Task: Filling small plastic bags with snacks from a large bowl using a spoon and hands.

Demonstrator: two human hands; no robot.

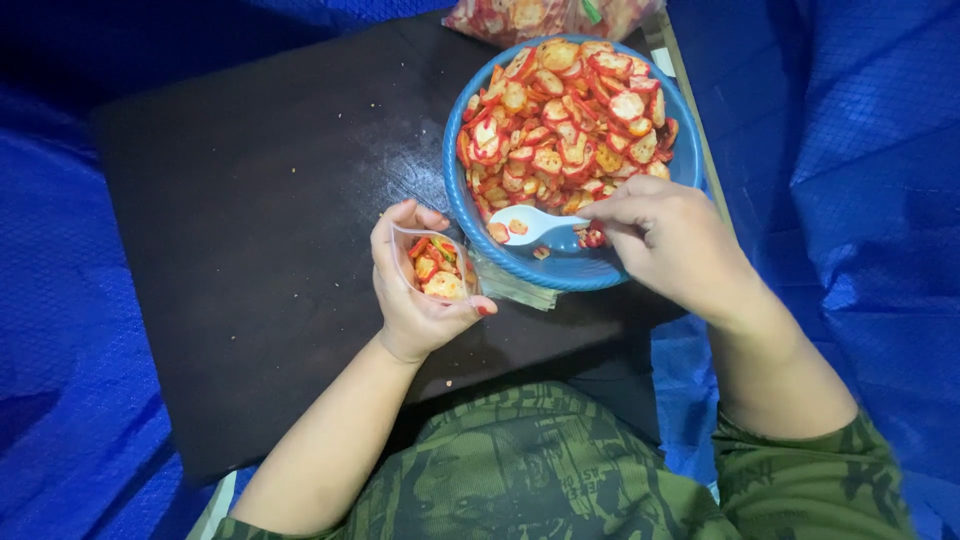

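While a small clear bag [436, 268], partly filled with red-edged chips, is gripped open in the left hand [415, 290] just beside the near rim of the blue bowl [560, 270], a white spoon [528, 225] carrying a couple of chips is pinched in the right hand [665, 235]. A clean transfer is judged to call for the bag mouth being kept wide and close under the spoon. More bagged chips [530, 15] are seen at the far edge of the dark table [260, 220].
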